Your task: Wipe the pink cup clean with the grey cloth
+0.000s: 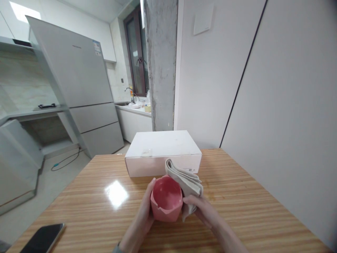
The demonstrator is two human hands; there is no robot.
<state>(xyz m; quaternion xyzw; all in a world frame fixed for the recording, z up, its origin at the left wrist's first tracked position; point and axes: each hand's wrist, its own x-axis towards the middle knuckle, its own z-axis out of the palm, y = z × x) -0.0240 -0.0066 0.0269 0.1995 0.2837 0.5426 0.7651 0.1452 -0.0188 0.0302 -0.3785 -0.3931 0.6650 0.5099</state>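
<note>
A pink bowl point(166, 212) with an uneven, angular rim is tilted so that its inside shows. My left hand point(147, 205) is wrapped round its left side. On the bowl's right, my right hand point(198, 205) grips a folded light grey cloth point(185, 181), thumb on top. The cloth touches the bowl's right rim, and part of it hangs below my thumb. The fingers under the cloth are hidden.
A closed white box point(163, 165) lies on the wooden table point(92, 196) just beyond the bowl. At the front left corner is a dark phone point(43, 239). A white wall panel point(263, 140) runs along the right edge.
</note>
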